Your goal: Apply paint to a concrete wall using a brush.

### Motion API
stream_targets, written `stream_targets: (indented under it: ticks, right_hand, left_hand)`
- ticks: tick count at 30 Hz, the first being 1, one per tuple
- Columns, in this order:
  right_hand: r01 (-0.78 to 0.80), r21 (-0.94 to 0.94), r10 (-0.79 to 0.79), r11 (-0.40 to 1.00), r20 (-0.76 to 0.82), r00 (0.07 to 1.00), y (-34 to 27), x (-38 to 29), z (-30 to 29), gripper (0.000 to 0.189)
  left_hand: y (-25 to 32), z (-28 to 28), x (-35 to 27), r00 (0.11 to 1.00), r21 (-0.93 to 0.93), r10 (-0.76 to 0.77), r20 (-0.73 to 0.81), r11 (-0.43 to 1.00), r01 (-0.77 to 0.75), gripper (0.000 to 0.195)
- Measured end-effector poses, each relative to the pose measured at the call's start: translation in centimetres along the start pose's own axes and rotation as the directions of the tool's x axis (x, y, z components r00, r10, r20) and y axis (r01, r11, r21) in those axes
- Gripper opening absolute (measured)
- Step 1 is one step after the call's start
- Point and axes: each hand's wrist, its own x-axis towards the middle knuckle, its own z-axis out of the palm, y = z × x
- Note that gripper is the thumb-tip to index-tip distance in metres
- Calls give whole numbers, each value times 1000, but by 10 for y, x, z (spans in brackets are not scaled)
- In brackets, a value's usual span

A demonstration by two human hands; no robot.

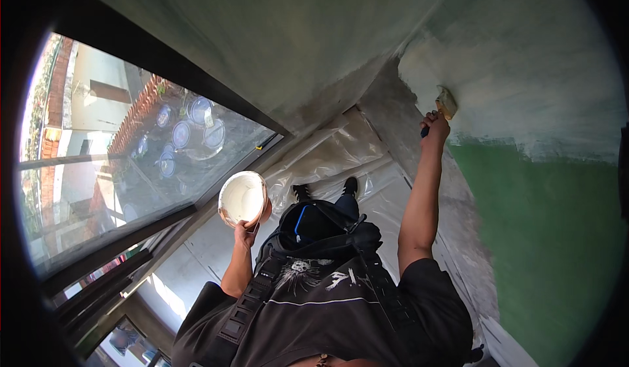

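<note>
My left hand [246, 233] grips the rim of a paint bucket [242, 198] that holds white paint, left of my body. My right hand [436, 125] reaches up to the right, closed around the handle of a paintbrush [446, 103]. The bristles rest against the wall [511, 77], where whitish paint covers the upper part. Below a ragged edge, the wall is green [535, 229]. Bare grey plaster [393, 92] runs along the corner, beside the painted area.
Clear plastic sheeting [339, 146] covers the floor around my shoes. At the left stands a dark-framed window [211, 82], with round lids visible beyond the glass. A black bag [319, 224] hangs at my front. Another wall [275, 33] meets the right one in a corner.
</note>
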Motion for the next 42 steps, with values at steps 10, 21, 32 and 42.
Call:
stream_targets:
  ticks: [10, 21, 32, 42]
  right_hand:
    - [349, -72, -354, 934, -62, 933, 75, 34, -32, 31]
    - [-424, -20, 418, 905, -131, 899, 130, 119, -70, 35]
    - [404, 10, -399, 915, 181, 899, -118, -87, 38, 21]
    - [742, 72, -725, 667, 296, 622, -188, -162, 119, 21]
  left_hand:
    - [16, 3, -25, 999, -55, 37, -34, 998, -38, 35]
    - [14, -3, -25, 998, -51, 26, -65, 998, -30, 30]
    - [0, 5, 5, 1000, -132, -9, -3, 991, 9, 36]
    - [-14, -13, 42, 999, -241, 4, 50, 970, 8, 35]
